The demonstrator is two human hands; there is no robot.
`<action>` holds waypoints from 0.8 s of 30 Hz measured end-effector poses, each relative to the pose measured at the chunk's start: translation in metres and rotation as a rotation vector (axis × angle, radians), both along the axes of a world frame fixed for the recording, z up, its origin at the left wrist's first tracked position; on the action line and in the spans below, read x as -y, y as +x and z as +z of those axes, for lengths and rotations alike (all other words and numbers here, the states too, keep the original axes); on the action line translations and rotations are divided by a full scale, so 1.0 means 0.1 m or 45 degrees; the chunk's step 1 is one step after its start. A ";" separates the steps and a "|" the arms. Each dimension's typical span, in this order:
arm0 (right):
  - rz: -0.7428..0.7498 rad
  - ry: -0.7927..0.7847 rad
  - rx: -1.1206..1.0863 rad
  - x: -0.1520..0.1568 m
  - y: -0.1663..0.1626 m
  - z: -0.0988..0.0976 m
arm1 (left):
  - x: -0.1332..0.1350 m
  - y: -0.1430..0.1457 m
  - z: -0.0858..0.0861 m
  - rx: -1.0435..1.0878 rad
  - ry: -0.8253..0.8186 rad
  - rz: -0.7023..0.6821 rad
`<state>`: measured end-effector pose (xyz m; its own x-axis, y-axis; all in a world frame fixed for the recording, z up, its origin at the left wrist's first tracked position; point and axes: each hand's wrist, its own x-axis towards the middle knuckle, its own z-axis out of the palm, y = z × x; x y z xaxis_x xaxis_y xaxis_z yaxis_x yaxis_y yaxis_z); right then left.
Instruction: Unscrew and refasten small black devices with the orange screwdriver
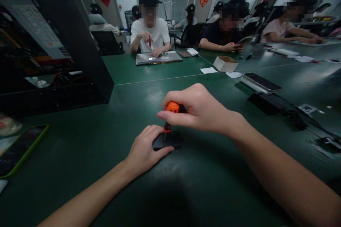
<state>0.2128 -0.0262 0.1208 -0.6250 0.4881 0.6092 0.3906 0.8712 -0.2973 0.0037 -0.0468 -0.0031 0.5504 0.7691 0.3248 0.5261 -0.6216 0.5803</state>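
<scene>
My right hand (pixel 195 108) is closed around the orange and black handle of a screwdriver (pixel 173 107). Its thin shaft points down, and the tip meets the top of a small black box-shaped piece (pixel 174 141) lying on the green table. With thumb on the near side and fingers on the far side, my left hand (pixel 146 145) grips the left end of that black piece against the tabletop. My left fingertips are partly hidden behind the piece and the screwdriver. What the tip sits in is too small to tell.
An open black computer case (pixel 90 56) stands at the left. A phone with a green edge (pixel 25 149) lies near it. To the right are a black adapter-like block with cables (pixel 266 104), a dark slab (pixel 262 81) and a small box (pixel 226 64). Across the table, a person works on a flat panel (pixel 170 56).
</scene>
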 end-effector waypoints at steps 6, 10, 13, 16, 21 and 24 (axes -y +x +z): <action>0.028 -0.052 0.011 -0.01 0.01 0.01 | 0.00 0.01 0.02 0.005 -0.023 -0.001; 0.019 -0.065 0.022 -0.01 0.01 0.01 | 0.01 0.00 0.02 0.010 -0.020 0.000; 0.031 -0.054 0.024 -0.01 0.01 0.01 | 0.01 0.00 0.00 0.018 0.006 0.004; 0.042 -0.044 0.037 0.01 0.01 0.02 | 0.00 0.00 -0.01 0.012 0.031 0.002; 0.033 -0.034 0.053 0.02 0.01 0.04 | 0.00 0.00 -0.01 0.022 0.029 -0.013; 0.026 -0.048 0.051 0.01 0.01 0.04 | 0.00 0.01 0.01 0.037 0.006 -0.017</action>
<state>0.2142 -0.0273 0.1246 -0.6584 0.4973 0.5650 0.3854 0.8675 -0.3145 0.0045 -0.0466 -0.0024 0.5508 0.7603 0.3442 0.5010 -0.6310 0.5923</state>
